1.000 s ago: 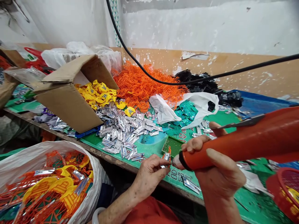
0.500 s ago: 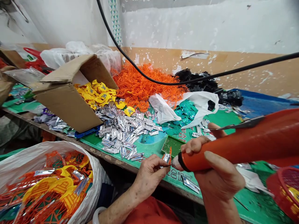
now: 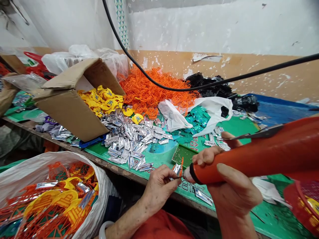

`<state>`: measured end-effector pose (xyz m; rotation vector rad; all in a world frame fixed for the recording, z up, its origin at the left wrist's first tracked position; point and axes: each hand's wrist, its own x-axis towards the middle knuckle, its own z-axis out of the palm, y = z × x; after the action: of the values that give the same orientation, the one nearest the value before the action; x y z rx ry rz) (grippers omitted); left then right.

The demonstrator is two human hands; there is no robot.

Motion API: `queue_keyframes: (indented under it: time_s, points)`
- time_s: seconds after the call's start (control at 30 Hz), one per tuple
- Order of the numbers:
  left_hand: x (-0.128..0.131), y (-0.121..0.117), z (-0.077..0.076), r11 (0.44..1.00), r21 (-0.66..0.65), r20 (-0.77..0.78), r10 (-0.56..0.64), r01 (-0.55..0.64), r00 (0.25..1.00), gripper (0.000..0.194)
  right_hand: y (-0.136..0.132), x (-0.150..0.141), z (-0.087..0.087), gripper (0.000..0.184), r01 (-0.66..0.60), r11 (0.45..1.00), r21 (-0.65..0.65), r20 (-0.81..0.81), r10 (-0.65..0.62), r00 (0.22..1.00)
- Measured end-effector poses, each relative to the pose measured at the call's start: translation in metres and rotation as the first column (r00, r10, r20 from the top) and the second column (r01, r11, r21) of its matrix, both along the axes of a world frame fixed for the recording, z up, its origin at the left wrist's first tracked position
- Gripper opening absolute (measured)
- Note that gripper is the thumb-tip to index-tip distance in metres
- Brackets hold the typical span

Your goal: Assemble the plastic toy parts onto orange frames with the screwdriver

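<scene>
My left hand [image 3: 159, 189] pinches a small silver foil piece [image 3: 177, 169] with an orange plastic strip attached. My right hand [image 3: 229, 179] grips a thick orange cylindrical hand tool [image 3: 256, 159], and its narrow tip sits against or right beside the piece. A thin metal blade lies along the top of the tool. Just behind the piece is a green mesh grid [image 3: 183, 155]. A heap of silver foil pieces [image 3: 132, 142] lies on the green mat [image 3: 239, 127] to the left of the grid.
A cardboard box [image 3: 67, 113] lies tipped beside yellow pieces [image 3: 99, 101] and orange plastic lattice [image 3: 154, 89]. A white sack [image 3: 50, 169] of mixed pieces stands at lower left, a red basket [image 3: 299, 202] at lower right. A black cable [image 3: 199, 87] crosses overhead.
Both hands and the tool stay almost in place, still holding the same things. The whole scene has drifted slightly left in the view.
</scene>
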<state>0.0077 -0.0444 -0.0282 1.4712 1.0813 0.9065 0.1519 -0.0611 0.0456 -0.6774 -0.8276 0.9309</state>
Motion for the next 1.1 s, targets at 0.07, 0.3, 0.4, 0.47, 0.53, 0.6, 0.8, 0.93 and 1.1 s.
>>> queue_keyframes:
  time_s: [0.07, 0.3, 0.4, 0.47, 0.53, 0.6, 0.8, 0.93, 1.1]
  points:
    - [0.0005, -0.0001, -0.0011, 1.0, 0.004, 0.0, 0.003, -0.003, 1.0, 0.015, -0.0003, -0.0002, -0.0003, 0.04, -0.006, 1.0, -0.007, 0.003, 0.006, 1.0]
    - [0.0004, 0.0006, -0.001, 1.0, 0.01, -0.012, 0.018, -0.018, 1.0, 0.014, -0.0019, -0.0008, 0.0004, 0.047, 0.022, 0.999, -0.024, 0.02, -0.021, 1.0]
    - [0.0, 0.0007, -0.0017, 1.0, 0.014, -0.008, 0.014, -0.014, 1.0, 0.012, -0.0026, 0.0005, -0.0001, 0.046, 0.009, 0.999, -0.036, 0.007, -0.008, 1.0]
    - [-0.0003, 0.0008, -0.0024, 1.0, 0.013, -0.008, 0.007, -0.007, 1.0, 0.012, -0.0025, 0.0009, -0.0007, 0.044, 0.006, 0.999, -0.043, 0.004, -0.006, 1.0]
    - [-0.0008, 0.0012, -0.0031, 1.0, 0.014, -0.013, 0.0, 0.0, 1.0, 0.012, -0.0021, 0.0007, -0.0012, 0.042, 0.014, 0.999, -0.034, 0.007, -0.014, 1.0]
    - [-0.0014, 0.0017, -0.0034, 1.0, 0.018, -0.018, 0.003, -0.003, 1.0, 0.012, -0.0016, 0.0002, -0.0017, 0.04, 0.025, 1.0, -0.014, 0.012, -0.025, 1.0]
    - [-0.0029, 0.0023, -0.0021, 1.0, 0.027, -0.008, 0.005, -0.005, 1.0, 0.012, -0.0021, -0.0002, -0.0025, 0.034, 0.028, 1.0, 0.009, 0.024, -0.029, 0.999]
    - [-0.0033, 0.0017, -0.0021, 0.999, 0.045, -0.012, -0.005, 0.006, 1.0, 0.011, -0.0022, -0.0005, -0.0013, 0.037, 0.035, 0.999, -0.012, 0.016, -0.035, 0.999]
    - [-0.0027, 0.0003, -0.0014, 0.997, 0.074, -0.035, -0.025, 0.027, 0.999, 0.011, -0.002, -0.0006, -0.0003, 0.037, 0.028, 0.999, -0.032, -0.001, -0.028, 1.0]
